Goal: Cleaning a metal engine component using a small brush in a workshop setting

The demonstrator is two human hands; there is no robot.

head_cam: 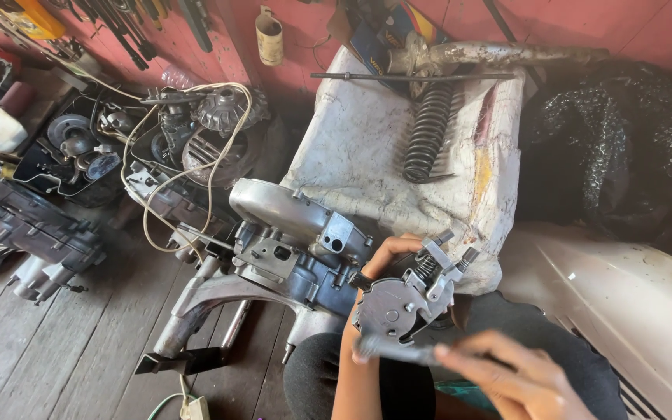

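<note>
My left hand [386, 260] grips a silver metal engine part [406, 299] with small springs and bolts on top, held above my lap. My right hand [519, 377] is blurred at the lower right and holds a thin grey tool [398, 350] whose tip reaches the underside of the part. Just left of the part stands a grey engine block [289, 241] on the wooden floor.
A white sack [367, 140] carries a black coil spring [428, 132] and a metal rod [410, 76]. Engine parts and a cream cable [196, 163] crowd the left. A metal stand [196, 311] lies below the engine. A white panel [624, 303] sits right.
</note>
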